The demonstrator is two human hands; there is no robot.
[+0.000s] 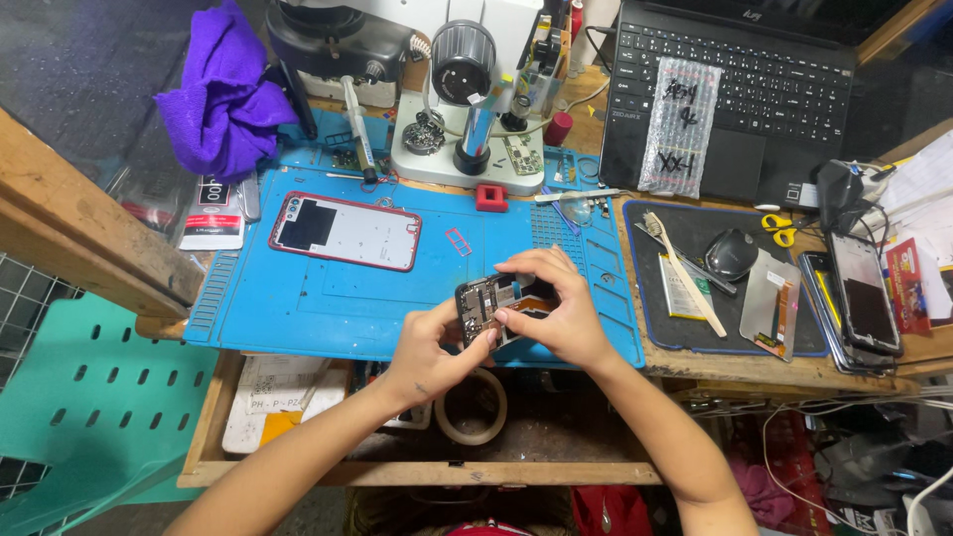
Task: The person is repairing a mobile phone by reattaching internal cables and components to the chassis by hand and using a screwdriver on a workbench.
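Head view, looking down on a repair table.

Left hand (437,342): fingers closed on the left edge of an opened phone (496,306), thumb on top. Right hand (556,303): clamped on the phone's right side, fingertips pressing along its upper edge. Phone: held by both hands just above the front part of the blue mat (298,298), back cover off, circuit board and copper-coloured parts exposed.

Progress, judged from the layout: the phone is already opened, since a red-rimmed back cover (345,230) lies apart on the mat to the left; the inner parts are under work and the cover is not yet refitted.

Nearby on the mat: a small red block (490,198) and a small red frame (459,241). Behind the mat: microscope base (467,149) with tools around it, and a purple cloth (223,94) to the left. Right of the mat: a dark pad (695,328) carrying a brush (685,270), a mouse (732,253) and a screen panel (772,303); further right, several phones (864,293). Laptop (735,89) at the back right. Below the table edge: an open drawer with a tape roll (473,407). Green chair (89,407) at the left.
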